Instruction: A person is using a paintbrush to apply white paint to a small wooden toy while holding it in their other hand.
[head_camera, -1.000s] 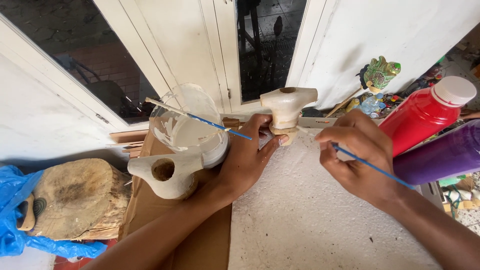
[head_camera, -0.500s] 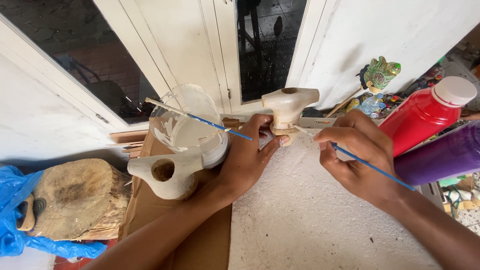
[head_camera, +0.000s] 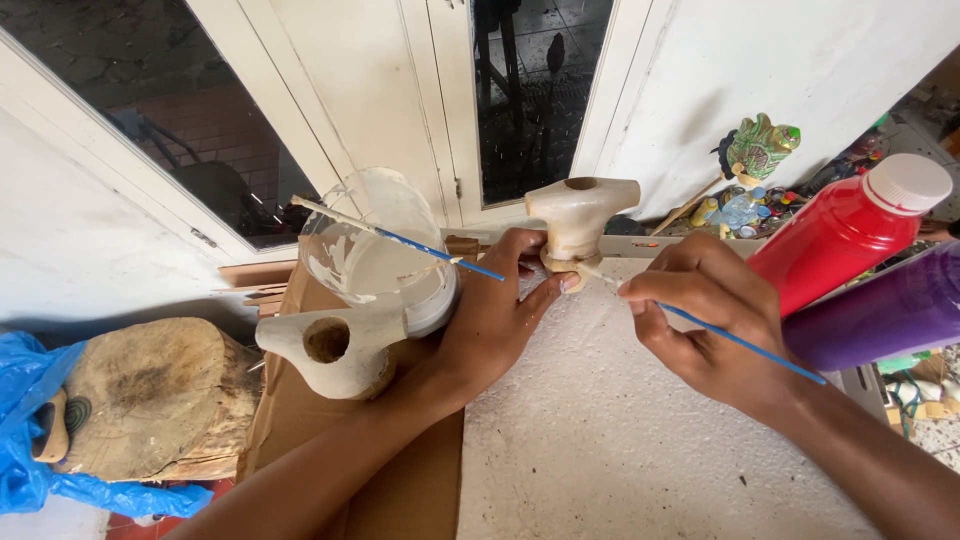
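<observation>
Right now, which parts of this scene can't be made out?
- Head view: the thin brush's tip, too small against the pale T-shaped wooden piece.
- Purple bottle: cut off by the right edge.
- Left hand: its palm faces away from the camera.
- White-smeared clear plastic cup: how full it is cannot be told.

Two pale carved wooden pieces (head_camera: 583, 212) (head_camera: 330, 348), two blue-handled brushes (head_camera: 735, 341) (head_camera: 400, 240), two paint bottles (head_camera: 850, 235) (head_camera: 885, 312), one plastic cup (head_camera: 375, 250).
</observation>
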